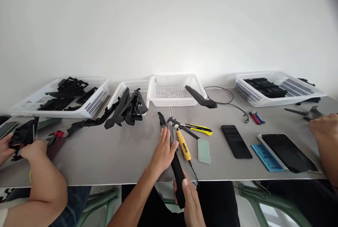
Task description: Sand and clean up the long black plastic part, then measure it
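A long black plastic trim piece [177,167] slants from the tabletop toward my lap. My right hand [189,197] grips its near end, thumb on top. Farther up, my left hand [163,149] lies over the piece with its fingers together and thumb to the side; a grey cloth-like patch [167,125] shows under the fingertips. Just right of the piece lies a yellow corded hand tool [184,145]. Beyond it are a yellow utility knife [200,128], a dark caliper-like tool [188,131] and a pale green rectangular plate [204,151].
White baskets line the wall: one with black trim pieces [126,109], a middle one [171,102] with a trim piece [200,97] over its edge. Phones [237,142], lighters [257,117] and a cable [232,95] lie right. Co-workers' hands [34,149] work at both sides.
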A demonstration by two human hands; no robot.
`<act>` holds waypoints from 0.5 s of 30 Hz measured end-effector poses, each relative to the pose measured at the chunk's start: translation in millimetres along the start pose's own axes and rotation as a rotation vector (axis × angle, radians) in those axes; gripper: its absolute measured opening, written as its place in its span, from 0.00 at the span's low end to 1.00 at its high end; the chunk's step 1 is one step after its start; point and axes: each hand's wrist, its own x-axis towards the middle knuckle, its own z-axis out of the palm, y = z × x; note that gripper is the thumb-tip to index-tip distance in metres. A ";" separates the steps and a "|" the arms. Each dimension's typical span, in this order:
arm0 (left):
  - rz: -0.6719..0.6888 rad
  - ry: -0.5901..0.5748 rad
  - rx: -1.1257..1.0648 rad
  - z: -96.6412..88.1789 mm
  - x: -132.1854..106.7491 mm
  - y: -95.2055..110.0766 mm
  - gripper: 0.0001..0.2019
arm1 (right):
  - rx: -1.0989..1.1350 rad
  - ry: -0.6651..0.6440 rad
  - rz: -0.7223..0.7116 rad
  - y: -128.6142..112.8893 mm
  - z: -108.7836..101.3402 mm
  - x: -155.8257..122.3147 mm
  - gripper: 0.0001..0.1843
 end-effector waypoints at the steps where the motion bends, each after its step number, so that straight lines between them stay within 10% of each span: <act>1: 0.003 0.016 0.001 0.2 6.4 -3.6 0.42 | -0.021 -0.003 0.031 17.7 4.3 -6.1 0.21; 8: 0.002 0.084 0.000 -4.2 60.8 -25.0 0.45 | -0.174 -0.019 0.260 166.5 47.4 -63.4 0.20; 15: -0.012 0.100 -0.012 -3.1 73.7 -28.5 0.41 | -0.250 0.049 0.328 250.9 69.0 -90.4 0.20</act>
